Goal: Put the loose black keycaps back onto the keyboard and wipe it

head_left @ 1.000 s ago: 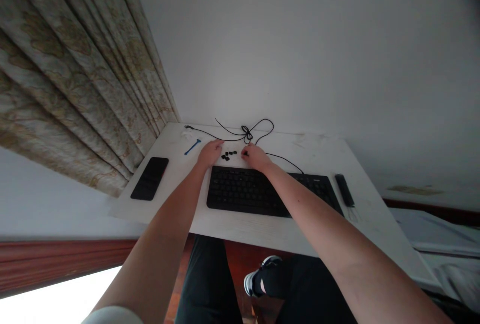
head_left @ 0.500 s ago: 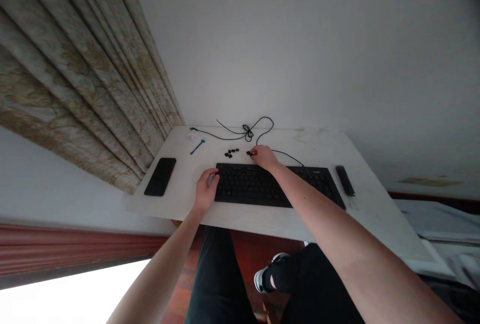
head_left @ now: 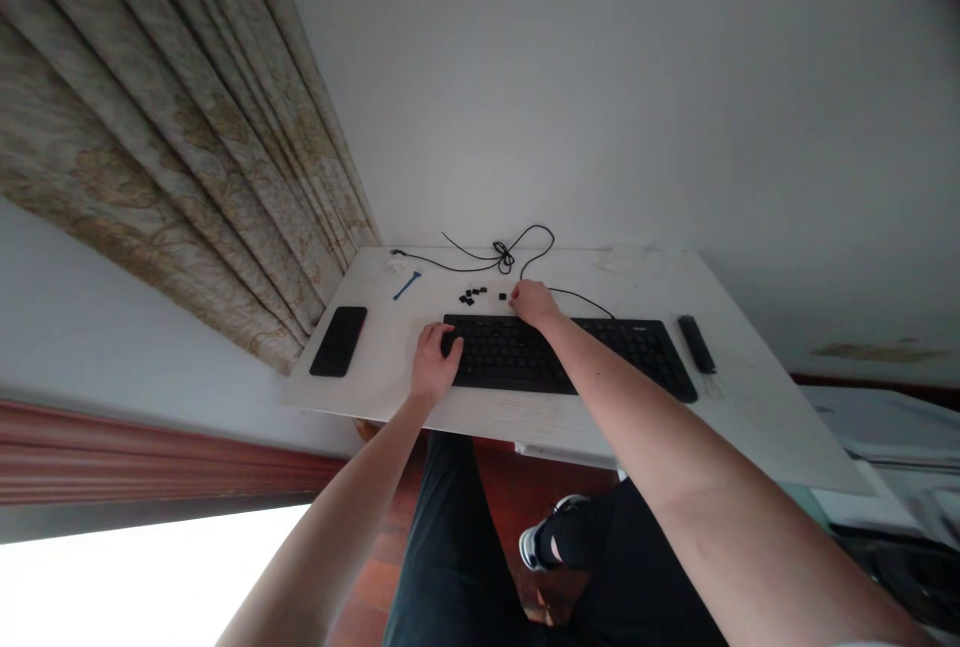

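Observation:
A black keyboard [head_left: 510,352] lies on the white desk. My left hand [head_left: 435,364] grips its left end, the thumb on the near side and the fingers at the upper corner. My right hand [head_left: 534,303] is just beyond the keyboard's back edge, with thumb and fingertips pinched on what appears to be a small black keycap, mostly hidden. One loose keycap [head_left: 502,296] lies just left of those fingertips. Farther left is a small cluster of several black keycaps [head_left: 470,298]. My right forearm covers part of the keyboard.
A blue tool [head_left: 407,285] lies at the back left, near a black phone [head_left: 339,342]. The keyboard's cable [head_left: 504,255] is bundled along the back. A black stick-shaped object [head_left: 696,344] is to the right. A patterned curtain [head_left: 225,107] hangs at the left.
My right fingertips have drawn slightly right, away from the loose keycaps; one of the two that were at the fingers now lies apart on the desk. My left hand stays at the keyboard's left end.

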Available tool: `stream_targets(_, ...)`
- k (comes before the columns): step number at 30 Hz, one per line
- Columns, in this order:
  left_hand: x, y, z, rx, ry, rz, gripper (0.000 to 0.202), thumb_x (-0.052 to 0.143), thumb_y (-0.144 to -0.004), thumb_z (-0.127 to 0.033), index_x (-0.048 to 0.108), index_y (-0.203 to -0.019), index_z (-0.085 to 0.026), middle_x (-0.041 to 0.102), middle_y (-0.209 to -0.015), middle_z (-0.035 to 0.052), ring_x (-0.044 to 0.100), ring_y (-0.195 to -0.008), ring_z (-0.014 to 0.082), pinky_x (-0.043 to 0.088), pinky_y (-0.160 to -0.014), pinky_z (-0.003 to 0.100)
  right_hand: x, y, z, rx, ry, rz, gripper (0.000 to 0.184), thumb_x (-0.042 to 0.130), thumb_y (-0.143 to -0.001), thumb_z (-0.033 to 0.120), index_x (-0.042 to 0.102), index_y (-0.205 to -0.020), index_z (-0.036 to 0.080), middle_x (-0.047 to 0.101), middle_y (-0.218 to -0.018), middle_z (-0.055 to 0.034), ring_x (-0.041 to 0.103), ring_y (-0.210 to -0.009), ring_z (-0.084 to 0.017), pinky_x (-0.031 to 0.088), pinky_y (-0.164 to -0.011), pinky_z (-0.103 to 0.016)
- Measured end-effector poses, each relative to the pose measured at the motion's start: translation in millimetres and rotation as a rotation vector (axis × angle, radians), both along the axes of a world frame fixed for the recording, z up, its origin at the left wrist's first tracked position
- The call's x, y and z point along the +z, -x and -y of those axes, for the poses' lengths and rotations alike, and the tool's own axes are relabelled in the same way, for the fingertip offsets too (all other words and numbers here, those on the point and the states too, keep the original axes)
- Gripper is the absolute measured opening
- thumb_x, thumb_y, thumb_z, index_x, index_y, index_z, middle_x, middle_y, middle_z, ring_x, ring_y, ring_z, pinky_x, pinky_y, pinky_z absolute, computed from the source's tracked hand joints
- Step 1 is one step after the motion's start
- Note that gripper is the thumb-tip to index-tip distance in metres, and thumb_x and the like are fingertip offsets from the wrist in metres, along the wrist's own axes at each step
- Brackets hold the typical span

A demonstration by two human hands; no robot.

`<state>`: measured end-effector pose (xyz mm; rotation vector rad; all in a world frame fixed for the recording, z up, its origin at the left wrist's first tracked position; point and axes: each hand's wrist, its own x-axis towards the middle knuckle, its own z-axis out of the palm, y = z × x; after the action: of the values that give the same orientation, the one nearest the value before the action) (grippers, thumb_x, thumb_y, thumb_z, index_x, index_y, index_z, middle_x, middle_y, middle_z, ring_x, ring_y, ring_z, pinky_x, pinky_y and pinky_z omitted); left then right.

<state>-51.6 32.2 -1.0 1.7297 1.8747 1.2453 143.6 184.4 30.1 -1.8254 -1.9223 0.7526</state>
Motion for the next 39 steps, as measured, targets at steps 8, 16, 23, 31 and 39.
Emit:
stream_targets(8, 0.6, 0, 1, 0.01, -0.002, -0.026, 0.016, 0.057, -0.091, -0.028, 0.062, -0.106, -0.021, 0.061, -0.115, 0.008, 0.057, -0.117, 0.0229, 0.044, -0.108, 0.041, 14.2, -12, 7, -0.122, 0.072, -0.396, 0.009, 0.071, -0.075, 0.006, 0.069, -0.083, 0.011, 0.072, -0.086, -0.0111, 0.072, -0.084, -0.021, 0.061, -0.083, -0.035)
stream_targets(16, 0.1, 0, 2, -0.009, -0.015, -0.006, 0.017, 0.057, -0.091, -0.028, 0.061, -0.107, -0.022, 0.061, -0.116, 0.0079, 0.057, -0.118, 0.0228, 0.044, -0.107, 0.041, 23.3, -36, 69, -0.118, 0.308, -1.262, 0.016, 0.071, -0.073, 0.004, 0.072, -0.079, 0.019, 0.074, -0.085, -0.0037, 0.071, -0.097, -0.02, 0.057, -0.101, -0.036)
stream_targets(23, -0.7, 0, 1, -0.016, -0.026, -0.009, 0.018, 0.056, -0.091, -0.029, 0.061, -0.108, -0.023, 0.061, -0.116, 0.0079, 0.057, -0.118, 0.0232, 0.044, -0.108, 0.042, 26.4, -57, 120, -0.092, 0.347, -1.309, 0.021, 0.071, -0.074, 0.004, 0.074, -0.091, 0.016, 0.075, -0.102, -0.008, 0.067, -0.112, -0.021, 0.051, -0.108, -0.034)
stream_targets(31, -0.5, -1, 2, -0.018, -0.033, -0.014, 0.018, 0.056, -0.092, -0.031, 0.061, -0.108, -0.023, 0.06, -0.117, 0.0084, 0.057, -0.118, 0.0236, 0.044, -0.108, 0.042, 22.9, -70, 139, -0.124, 0.4, -1.366, 0.026, 0.074, -0.071, 0.004, 0.073, -0.095, 0.015, 0.076, -0.099, -0.0077, 0.069, -0.107, -0.02, 0.053, -0.105, -0.034)
stream_targets(39, -0.5, -3, 1, -0.028, -0.038, -0.096, 0.018, 0.056, -0.092, -0.031, 0.06, -0.107, -0.023, 0.06, -0.117, 0.0085, 0.056, -0.119, 0.024, 0.044, -0.109, 0.043, 10.4, -83, 138, -0.239, 0.339, -1.32, 0.018, 0.079, -0.07, 0.012, 0.071, -0.085, 0.017, 0.073, -0.085, -0.0049, 0.071, -0.097, -0.021, 0.058, -0.096, -0.036)
